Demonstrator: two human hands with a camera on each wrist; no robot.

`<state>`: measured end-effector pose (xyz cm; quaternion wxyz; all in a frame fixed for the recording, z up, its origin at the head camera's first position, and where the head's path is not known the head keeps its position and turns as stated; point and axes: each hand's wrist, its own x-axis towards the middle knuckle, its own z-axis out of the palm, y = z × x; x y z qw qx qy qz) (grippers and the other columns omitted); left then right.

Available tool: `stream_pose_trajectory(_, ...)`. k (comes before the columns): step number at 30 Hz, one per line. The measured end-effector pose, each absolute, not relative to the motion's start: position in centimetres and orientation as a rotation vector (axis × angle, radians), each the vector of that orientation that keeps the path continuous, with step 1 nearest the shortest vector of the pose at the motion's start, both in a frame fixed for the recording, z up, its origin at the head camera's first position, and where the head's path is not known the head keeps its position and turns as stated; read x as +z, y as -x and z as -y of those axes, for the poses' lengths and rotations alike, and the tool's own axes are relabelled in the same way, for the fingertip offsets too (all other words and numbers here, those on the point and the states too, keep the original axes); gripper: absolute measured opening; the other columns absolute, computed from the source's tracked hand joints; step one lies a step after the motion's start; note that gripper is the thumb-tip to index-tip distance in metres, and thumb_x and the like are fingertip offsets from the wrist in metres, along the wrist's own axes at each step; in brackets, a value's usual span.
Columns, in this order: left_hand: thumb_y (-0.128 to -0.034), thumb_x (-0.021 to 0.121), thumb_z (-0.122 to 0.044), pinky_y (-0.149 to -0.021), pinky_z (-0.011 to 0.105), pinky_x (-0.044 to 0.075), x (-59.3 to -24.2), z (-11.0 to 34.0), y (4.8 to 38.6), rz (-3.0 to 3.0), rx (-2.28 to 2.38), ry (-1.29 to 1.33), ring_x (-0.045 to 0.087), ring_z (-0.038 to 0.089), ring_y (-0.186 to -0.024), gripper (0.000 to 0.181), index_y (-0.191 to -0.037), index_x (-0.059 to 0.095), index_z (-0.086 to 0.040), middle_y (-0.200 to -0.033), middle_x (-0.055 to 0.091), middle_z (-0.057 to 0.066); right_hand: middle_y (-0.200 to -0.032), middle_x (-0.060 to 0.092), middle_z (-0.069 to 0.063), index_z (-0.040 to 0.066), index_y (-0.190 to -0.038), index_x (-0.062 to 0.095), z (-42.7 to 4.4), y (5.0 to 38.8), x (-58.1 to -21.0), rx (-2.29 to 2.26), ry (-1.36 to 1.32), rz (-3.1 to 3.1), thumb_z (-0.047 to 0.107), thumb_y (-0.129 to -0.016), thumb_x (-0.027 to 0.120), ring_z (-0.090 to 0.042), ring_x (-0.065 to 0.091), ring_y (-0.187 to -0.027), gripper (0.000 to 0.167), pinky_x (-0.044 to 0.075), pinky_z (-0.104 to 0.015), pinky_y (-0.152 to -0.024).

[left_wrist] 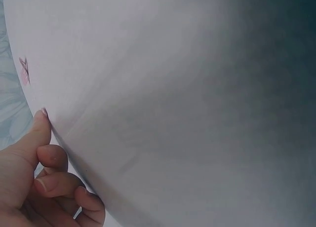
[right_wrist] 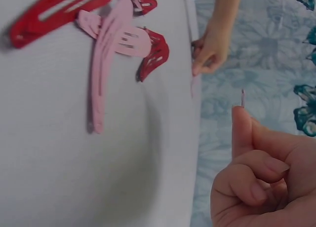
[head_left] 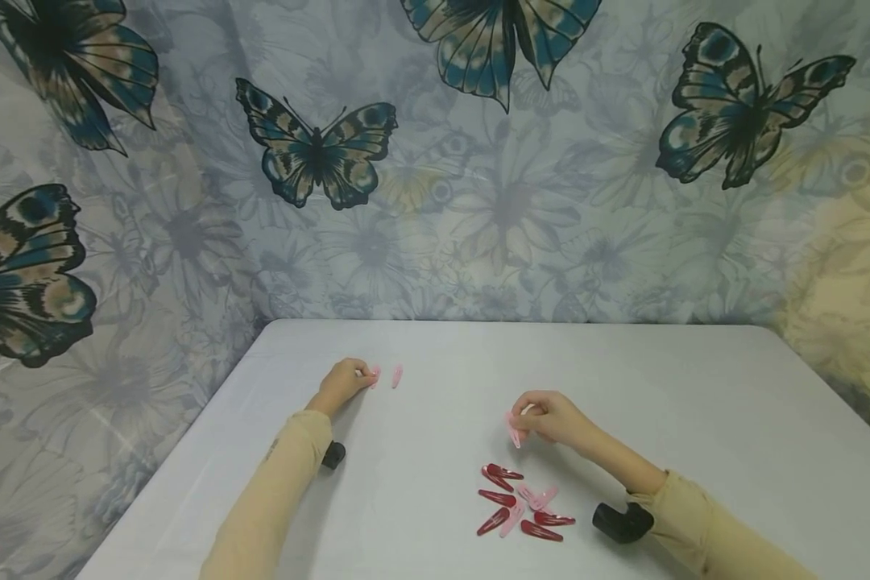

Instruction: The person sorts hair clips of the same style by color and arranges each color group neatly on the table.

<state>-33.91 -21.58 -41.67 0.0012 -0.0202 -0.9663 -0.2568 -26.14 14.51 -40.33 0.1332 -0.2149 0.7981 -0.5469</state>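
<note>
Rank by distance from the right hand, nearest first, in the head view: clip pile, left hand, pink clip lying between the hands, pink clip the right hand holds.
1. Held pink clip, in the right hand
2. Clip pile, on the near side
3. Lying pink clip, off to the left
4. Left hand, beyond that clip

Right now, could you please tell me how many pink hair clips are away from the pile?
3: one clip in the left hand, a second clip on the table just right of it, a third clip in the right hand. Hands could hide more.
</note>
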Motion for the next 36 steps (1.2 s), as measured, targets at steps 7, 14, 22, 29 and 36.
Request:
stream_pose_trajectory(7, -0.0810, 0.066, -0.022, -0.061, 0.032, 0.039, -41.6, 21.7, 33.7, 3.043, -0.804, 0.044, 0.044, 0.019, -0.068, 0.019, -0.068, 0.059, -0.009, -0.090, 0.057, 0.009, -0.064, 0.063, -0.010, -0.002, -0.087, 0.058, -13.6, 27.1, -40.4, -1.635, 0.597, -2.272, 0.013, -0.084, 0.063, -0.008, 0.025, -0.038, 0.016, 0.022, -0.023, -0.038)
stream_pose_trajectory(14, -0.0809, 0.066, -0.022, -0.059, 0.030, 0.039, -41.9, 21.8, 33.7, 3.042, -0.794, 0.057, 0.045, 0.018, -0.067, 0.018, -0.069, 0.059, -0.010, -0.096, 0.058, 0.010, -0.066, 0.063, -0.010, -0.001, -0.087, 0.058, -12.6, 28.2, -40.1, -1.636, 0.588, -2.263, 0.012, -0.085, 0.062, -0.009, 0.024, -0.038, 0.014, 0.023, -0.023, -0.039)
stream_pose_trajectory(22, -0.0813, 0.066, -0.021, -0.056, 0.028, 0.036, -42.0, 21.7, 33.7, 3.027, -0.825, 0.078, 0.042, 0.017, -0.063, 0.019, -0.068, 0.058, -0.010, -0.079, 0.053, 0.004, -0.069, 0.064, -0.010, -0.004, -0.090, 0.058, -10.9, 29.2, -39.8, -1.667, 0.540, -2.207, 0.009, -0.084, 0.062, -0.008, 0.022, -0.039, 0.014, 0.021, -0.023, -0.040)
stream_pose_trajectory(29, -0.0812, 0.066, -0.021, -0.051, 0.026, 0.033, -42.3, 21.8, 33.5, 3.010, -0.837, 0.094, 0.039, 0.015, -0.059, 0.020, -0.067, 0.057, -0.010, -0.068, 0.048, 0.001, -0.069, 0.064, -0.010, -0.002, -0.089, 0.059, -8.5, 30.2, -39.7, -1.679, 0.460, -2.206, 0.005, -0.082, 0.062, -0.008, 0.020, -0.039, 0.010, 0.020, -0.023, -0.040)
stream_pose_trajectory(36, -0.0812, 0.066, -0.020, -0.051, 0.026, 0.034, -42.0, 21.6, 33.7, 2.994, -0.842, 0.112, 0.039, 0.015, -0.059, 0.018, -0.068, 0.058, -0.010, -0.067, 0.047, 0.000, -0.070, 0.064, -0.010, -0.002, -0.087, 0.059, -6.3, 31.5, -39.0, -1.690, 0.394, -2.243, 0.004, -0.082, 0.062, -0.008, 0.021, -0.040, 0.008, 0.020, -0.023, -0.040)
